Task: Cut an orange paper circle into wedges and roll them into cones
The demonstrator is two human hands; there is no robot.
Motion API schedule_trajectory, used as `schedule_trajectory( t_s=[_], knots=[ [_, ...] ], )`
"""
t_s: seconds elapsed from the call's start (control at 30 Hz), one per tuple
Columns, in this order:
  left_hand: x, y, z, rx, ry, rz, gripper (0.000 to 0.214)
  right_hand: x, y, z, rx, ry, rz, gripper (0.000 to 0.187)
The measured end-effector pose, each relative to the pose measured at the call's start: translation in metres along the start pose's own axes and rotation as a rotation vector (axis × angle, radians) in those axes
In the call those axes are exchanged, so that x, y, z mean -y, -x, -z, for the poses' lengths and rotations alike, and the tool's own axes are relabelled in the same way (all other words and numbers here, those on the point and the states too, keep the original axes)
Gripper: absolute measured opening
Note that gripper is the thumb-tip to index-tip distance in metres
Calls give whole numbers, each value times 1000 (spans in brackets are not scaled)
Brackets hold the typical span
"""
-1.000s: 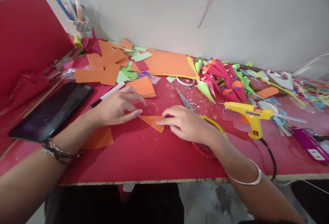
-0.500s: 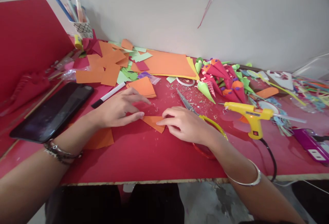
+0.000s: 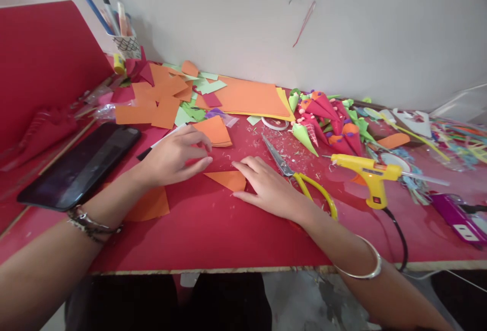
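Observation:
A pointed piece of orange paper (image 3: 227, 180) lies on the red tabletop between my hands. My right hand (image 3: 264, 186) rests at the paper's right end with its fingers apart, partly covering it. To the left of the paper, my left hand (image 3: 178, 157) is raised with loosely bent fingers and holds nothing. Scissors (image 3: 279, 156) with a yellow handle lie just beyond my right hand, partly hidden by that arm. Behind my left hand is a small stack of orange paper (image 3: 215, 132). A marker (image 3: 163, 139) and another orange sheet (image 3: 152, 205) are partly covered by my left hand and forearm.
A phone (image 3: 81, 163) lies at left. Paper scraps (image 3: 163, 87) and larger orange sheets (image 3: 247, 97) sit along the wall. Small paper cones (image 3: 327, 113) are piled at the back right, near a yellow glue gun (image 3: 367, 169). A purple power strip (image 3: 454, 217) is far right.
My left fingertips have come off the orange paper's left tip and lifted away. The fingers of my right hand have spread out, and the paper has turned slightly.

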State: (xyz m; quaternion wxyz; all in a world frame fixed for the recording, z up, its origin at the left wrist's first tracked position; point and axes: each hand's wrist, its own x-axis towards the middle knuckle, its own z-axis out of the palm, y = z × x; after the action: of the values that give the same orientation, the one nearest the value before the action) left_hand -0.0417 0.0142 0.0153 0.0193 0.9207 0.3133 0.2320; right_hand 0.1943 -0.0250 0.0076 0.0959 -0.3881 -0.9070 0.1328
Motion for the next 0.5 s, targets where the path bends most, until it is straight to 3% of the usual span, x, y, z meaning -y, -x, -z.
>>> schedule_trajectory(
  t_s=[0.13, 0.27, 0.37, 0.5],
  knots=[
    [-1, -1, -1, -19, -18, -31, 23, -2, 0, 1, -17, -91, -5, 43],
    [-2, -1, 1, -48, -6, -4, 24, -7, 0, 1, -101, -181, -29, 21],
    [-3, 0, 2, -68, 13, 40, 24, -10, 0, 4, -211, -234, -82, 7],
    [-5, 2, 3, -140, 66, 148, 29, -8, 1, 8, -454, -236, -32, 8]
  ],
)
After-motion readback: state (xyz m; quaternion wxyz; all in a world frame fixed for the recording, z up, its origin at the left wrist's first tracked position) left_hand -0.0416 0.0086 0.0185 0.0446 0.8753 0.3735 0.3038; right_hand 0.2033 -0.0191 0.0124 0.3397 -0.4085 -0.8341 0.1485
